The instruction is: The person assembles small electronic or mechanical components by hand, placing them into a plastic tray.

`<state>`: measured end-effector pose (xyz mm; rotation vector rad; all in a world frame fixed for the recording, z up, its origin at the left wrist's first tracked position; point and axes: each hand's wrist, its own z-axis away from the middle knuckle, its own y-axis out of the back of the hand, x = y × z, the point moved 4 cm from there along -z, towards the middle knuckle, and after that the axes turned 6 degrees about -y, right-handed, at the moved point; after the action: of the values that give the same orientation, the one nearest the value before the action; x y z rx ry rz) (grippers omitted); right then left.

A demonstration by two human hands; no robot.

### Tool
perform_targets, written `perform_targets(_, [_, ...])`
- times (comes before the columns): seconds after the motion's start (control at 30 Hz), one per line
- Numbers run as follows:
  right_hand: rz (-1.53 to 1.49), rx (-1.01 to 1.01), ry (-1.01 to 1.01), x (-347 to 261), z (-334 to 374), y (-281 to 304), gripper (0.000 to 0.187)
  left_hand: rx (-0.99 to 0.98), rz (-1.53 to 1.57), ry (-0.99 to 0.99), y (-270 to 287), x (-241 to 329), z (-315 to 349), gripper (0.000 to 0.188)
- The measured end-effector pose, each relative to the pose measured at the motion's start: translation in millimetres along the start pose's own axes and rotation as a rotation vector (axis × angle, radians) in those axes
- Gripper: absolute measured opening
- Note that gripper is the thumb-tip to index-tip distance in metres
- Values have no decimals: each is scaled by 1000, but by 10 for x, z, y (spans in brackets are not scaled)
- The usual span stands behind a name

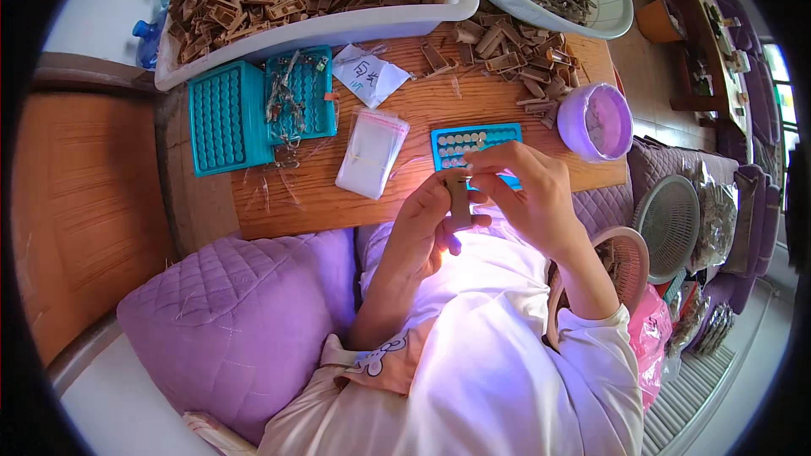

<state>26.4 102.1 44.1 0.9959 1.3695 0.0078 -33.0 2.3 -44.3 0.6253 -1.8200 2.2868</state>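
Observation:
My left hand (422, 221) grips a small brown plastic casing (459, 208) and holds it upright above my lap. My right hand (541, 192) is at the casing's top end, thumb and fingers pinched together. Whatever those fingertips hold is too small to make out. Just beyond both hands lies a blue tray (508, 132) with rows of small round silvery pieces in its cells; my right hand covers part of it.
A white tub (317, 27) heaped with brown casings stands at the back. Loose casings (528, 55) lie beside a purple-white bowl (564, 118). Clear plastic bags (372, 154), teal trays (221, 118) and thin wired parts (289, 97) are on the left. A pale basin (615, 13) holds more parts.

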Motion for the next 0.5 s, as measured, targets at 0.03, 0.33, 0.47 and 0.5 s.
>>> perform_targets(0.03, [0, -2, 0, 7, 4, 4, 17, 33, -24, 2, 2, 2, 12, 40])
perform_targets(0.33, [81, -157, 30, -39, 42, 29, 15, -14, -80, 60, -23, -50, 24, 41])
perform_targets(0.47, [98, -226, -12, 0, 49, 15, 13, 61, -46, 143, -6, -112, 10, 39])
perform_targets(0.5, [86, -239, -9, 31, 36, 11, 13, 62, -45, 143, 1, -106, 5, 39])
